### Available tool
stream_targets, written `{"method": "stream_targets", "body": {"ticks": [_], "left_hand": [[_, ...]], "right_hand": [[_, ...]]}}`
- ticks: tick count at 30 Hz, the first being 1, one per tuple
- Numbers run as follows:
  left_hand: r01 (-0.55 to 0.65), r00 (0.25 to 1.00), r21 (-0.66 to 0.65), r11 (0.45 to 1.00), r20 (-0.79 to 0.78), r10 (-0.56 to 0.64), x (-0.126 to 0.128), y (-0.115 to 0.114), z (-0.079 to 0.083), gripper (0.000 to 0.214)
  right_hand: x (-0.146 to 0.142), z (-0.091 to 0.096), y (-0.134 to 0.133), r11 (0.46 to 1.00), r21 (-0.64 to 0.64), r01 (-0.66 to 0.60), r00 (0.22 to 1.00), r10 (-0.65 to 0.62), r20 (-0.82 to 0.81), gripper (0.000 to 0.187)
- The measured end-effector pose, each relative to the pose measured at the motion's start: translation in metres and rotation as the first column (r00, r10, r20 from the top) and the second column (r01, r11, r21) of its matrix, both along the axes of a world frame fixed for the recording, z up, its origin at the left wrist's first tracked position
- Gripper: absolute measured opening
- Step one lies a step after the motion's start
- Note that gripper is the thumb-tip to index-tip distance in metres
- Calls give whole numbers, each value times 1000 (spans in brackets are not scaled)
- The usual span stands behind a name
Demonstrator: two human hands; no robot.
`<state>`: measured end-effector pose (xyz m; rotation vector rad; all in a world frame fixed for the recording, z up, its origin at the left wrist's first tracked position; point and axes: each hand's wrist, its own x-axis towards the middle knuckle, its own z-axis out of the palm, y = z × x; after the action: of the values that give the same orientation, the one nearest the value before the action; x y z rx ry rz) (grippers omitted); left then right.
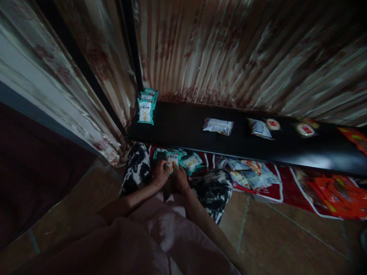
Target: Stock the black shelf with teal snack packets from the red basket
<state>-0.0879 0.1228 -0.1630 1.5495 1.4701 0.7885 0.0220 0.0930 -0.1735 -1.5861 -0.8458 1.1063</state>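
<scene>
Between my knees, a teal-and-white snack packet [173, 157] is pinched at its near side by both hands. My left hand [161, 173] has its fingers curled at the packet's left edge. My right hand [180, 176] grips from the right, thumb toward the middle. Beside it lies another teal snack packet [192, 162] on the red mat [210, 162]. Several more of the same kind lie partly hidden behind my hands. At the left end of the black shelf [177, 122] a few matching packets [146, 111] lean in an overlapping stack.
Along the shelf lie a white packet [218, 126], a silvery packet [260, 128] and round wrapped snacks [305, 130]. Clear-wrapped packets [255, 177] and orange packets [341, 194] cover the mat on the right. A dark post [133, 49] and curtains [200, 49] bound the shelf.
</scene>
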Motion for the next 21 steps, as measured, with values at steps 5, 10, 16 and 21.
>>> {"method": "stream_targets", "body": {"ticks": [5, 10, 16, 21], "left_hand": [[-148, 966, -351, 925, 151, 212, 2, 2, -1, 39], [-160, 938, -515, 842, 186, 293, 6, 6, -2, 54], [-274, 928, -459, 845, 105, 357, 14, 3, -1, 50], [-352, 925, -346, 870, 12, 379, 13, 9, 0, 42]], "right_hand": [[-2, 5, -11, 997, -50, 59, 983, -66, -169, 59], [-3, 11, -18, 993, -108, 45, 955, -75, -288, 64], [-3, 28, -24, 995, -92, 24, 940, -54, -337, 61], [-8, 25, -32, 992, -121, 42, 850, -99, -517, 66]]}}
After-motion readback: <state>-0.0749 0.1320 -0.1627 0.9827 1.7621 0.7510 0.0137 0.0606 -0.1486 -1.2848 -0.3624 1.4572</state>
